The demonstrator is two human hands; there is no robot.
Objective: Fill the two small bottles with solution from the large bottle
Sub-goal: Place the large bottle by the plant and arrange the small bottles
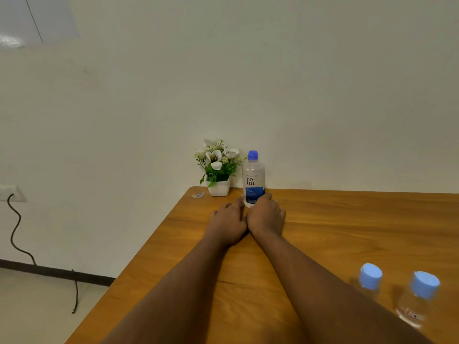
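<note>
On the smooth wooden table (347, 219), the clear, blue-capped large bottle (253, 180) stands upright beside a white square flower pot (219, 188). Both hands reach its base: the right hand (267, 217) curls around it, the left hand (229, 219) lies open alongside. Two clear small bottles (397, 291), capped pale blue, stand well nearer, right.

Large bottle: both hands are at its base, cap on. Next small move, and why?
Probably close the right hand around the large bottle and draw it toward the two small bottles. It stands capped at the table's far edge, and they sit capped near the person.
</note>
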